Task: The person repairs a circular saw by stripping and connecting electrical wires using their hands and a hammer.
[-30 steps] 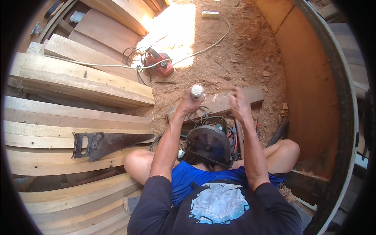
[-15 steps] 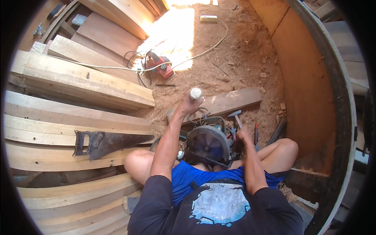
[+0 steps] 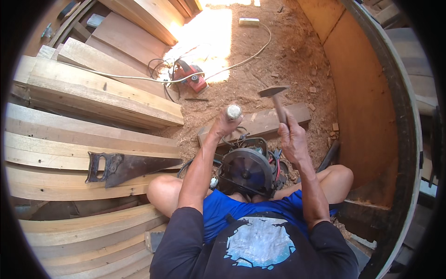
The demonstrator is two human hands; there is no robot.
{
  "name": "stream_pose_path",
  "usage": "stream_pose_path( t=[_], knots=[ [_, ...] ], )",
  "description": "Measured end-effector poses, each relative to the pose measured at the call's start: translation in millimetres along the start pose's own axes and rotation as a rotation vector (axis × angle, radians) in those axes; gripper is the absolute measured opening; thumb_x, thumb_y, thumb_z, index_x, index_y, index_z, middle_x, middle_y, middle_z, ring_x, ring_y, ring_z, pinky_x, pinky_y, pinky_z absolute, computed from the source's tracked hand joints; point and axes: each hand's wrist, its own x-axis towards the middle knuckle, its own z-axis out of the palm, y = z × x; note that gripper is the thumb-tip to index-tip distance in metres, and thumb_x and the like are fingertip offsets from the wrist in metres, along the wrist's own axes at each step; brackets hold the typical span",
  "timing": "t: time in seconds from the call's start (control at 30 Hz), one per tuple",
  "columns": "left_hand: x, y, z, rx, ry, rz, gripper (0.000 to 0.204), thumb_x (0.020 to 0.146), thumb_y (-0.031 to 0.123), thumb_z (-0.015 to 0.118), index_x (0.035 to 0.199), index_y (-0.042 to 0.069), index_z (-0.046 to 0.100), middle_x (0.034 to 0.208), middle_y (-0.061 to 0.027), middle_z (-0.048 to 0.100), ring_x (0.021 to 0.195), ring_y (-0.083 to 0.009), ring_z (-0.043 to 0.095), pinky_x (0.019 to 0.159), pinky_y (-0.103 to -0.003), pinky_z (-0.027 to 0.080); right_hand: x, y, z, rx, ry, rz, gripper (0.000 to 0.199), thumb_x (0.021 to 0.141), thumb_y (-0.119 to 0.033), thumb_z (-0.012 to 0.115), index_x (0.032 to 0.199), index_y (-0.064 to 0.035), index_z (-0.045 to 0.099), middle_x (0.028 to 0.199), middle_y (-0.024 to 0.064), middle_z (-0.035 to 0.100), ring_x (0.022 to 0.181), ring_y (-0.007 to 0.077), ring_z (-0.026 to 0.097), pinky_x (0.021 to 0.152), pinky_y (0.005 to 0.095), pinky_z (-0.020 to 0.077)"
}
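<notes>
the left hand [image 3: 225, 125] is wrapped round a pale-topped handle [image 3: 233, 111], the right hand [image 3: 293, 140] round a hammer [image 3: 279, 108]; fingers should sit below the top, blows land squarely.

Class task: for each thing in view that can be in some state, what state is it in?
Hammer: held by the closed right grip.
Left grip: closed on a pale-ended object.
Power saw: disc facing up; spinning unclear.
Handsaw: lying flat on stacked boards.
Red power tool: set down; running unclear.
Pale cable: uncoiled.
Thick board: lying on sawdust.
</notes>
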Motion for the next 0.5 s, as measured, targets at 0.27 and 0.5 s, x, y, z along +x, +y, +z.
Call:
stream_pose_path(
  t=[0.27, 0.5],
  knots=[
    [-6.0, 14.4, 0.4, -0.035, 0.006, -0.058, 0.014, 0.088, 0.01, 0.077, 0.096, 0.003, 0.067, 0.08, -0.0021, 0.069, 0.072, -0.0105, 0.061, 0.067, -0.033, 0.053, -3.4, -74.4, -10.2, 0.126, 0.014, -0.216, 0.053, 0.106, -0.016, 0.054, 0.156, -0.0047, 0.042, 0.097, 0.0226, 0.068, 0.078, 0.033, 0.067, 0.075, 0.0412, 0.0528],
    [-5.3, -2.7, -0.2, 0.1, -0.027, -0.011, 0.017, 0.09, 0.01, 0.076, 0.102, 0.004, 0.065, 0.083, -0.0025, 0.067, 0.075, -0.012, 0.061, 0.069, -0.033, 0.053, -4.8, -56.7, 11.6, 0.507, 0.392, -0.544, 0.052, 0.11, -0.027, 0.046, 0.153, 0.0006, 0.043, 0.097, 0.0134, 0.069, 0.07, 0.0193, 0.062, 0.066, 0.0331, 0.0534]
  ],
)
